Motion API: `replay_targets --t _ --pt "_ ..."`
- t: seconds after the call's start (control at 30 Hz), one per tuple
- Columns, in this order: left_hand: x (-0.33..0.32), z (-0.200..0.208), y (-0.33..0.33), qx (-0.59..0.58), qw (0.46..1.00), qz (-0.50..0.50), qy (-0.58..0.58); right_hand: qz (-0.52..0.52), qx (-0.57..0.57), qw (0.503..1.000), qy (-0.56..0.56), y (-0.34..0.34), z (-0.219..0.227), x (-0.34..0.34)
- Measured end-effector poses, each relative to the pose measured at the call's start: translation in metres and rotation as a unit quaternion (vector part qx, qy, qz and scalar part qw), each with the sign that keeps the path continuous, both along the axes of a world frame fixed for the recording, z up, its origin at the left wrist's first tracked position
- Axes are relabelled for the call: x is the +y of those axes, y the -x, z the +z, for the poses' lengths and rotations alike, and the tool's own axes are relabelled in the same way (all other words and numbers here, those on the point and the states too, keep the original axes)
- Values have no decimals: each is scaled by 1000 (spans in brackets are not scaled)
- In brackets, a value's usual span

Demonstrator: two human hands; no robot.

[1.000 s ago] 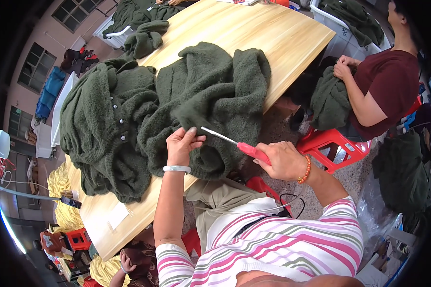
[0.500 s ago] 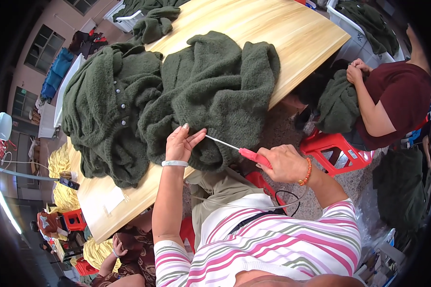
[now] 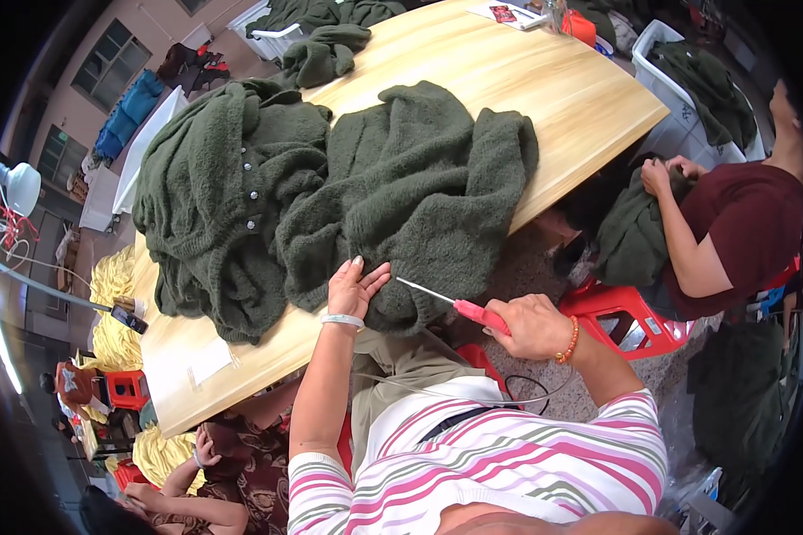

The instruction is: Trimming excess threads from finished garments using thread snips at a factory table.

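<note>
My left hand (image 3: pixel 355 290) rests at the near edge of a dark green knit sweater (image 3: pixel 419 214), its fingers stretched out and apart. In my right hand (image 3: pixel 531 325) is a tool with a pink handle (image 3: pixel 480 316) and a thin straight metal shaft; its exact kind does not show. The shaft points left over the knit, its tip a short way from my left fingers. Beside this sweater, on the left, lies a heaped green cardigan (image 3: pixel 214 205) with shiny round buttons. Both garments lie on the wooden table (image 3: pixel 589 125).
White bins (image 3: pixel 656 40) with green garments stand beyond the table. At the right, a person (image 3: pixel 732 232) handles green knitwear by a red stool (image 3: pixel 629 321). Another person (image 3: pixel 259 455) sits at lower left. A phone (image 3: pixel 128 319) on an arm overhangs the table's left edge.
The whole view has shifted, so the table and garments appear lower and farther right. The tool's tip has drawn slightly away from my left fingers. My right hand keeps its grip.
</note>
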State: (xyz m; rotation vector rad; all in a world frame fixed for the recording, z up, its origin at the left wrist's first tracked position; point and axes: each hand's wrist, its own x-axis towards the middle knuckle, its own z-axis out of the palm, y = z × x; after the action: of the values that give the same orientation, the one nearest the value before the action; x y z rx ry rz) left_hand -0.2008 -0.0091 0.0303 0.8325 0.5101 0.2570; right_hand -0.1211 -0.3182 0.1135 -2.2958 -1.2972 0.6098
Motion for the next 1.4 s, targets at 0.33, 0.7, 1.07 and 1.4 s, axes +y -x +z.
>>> replay_targets --t 0.33,0.7,1.07,1.4 --pt "-2 -42 -12 -54 989 93 -103 -13 50 995 -82 -3 -46 11" --pt "-25 -35 -20 -57 970 116 -207 -38 48 995 -76 -12 -61 5" --pt "-20 -43 -20 -81 967 161 -178 16 34 999 -18 -17 -45 33" --pt "-23 -43 -20 -103 975 148 -128 -10 25 999 -25 -2 -52 35"
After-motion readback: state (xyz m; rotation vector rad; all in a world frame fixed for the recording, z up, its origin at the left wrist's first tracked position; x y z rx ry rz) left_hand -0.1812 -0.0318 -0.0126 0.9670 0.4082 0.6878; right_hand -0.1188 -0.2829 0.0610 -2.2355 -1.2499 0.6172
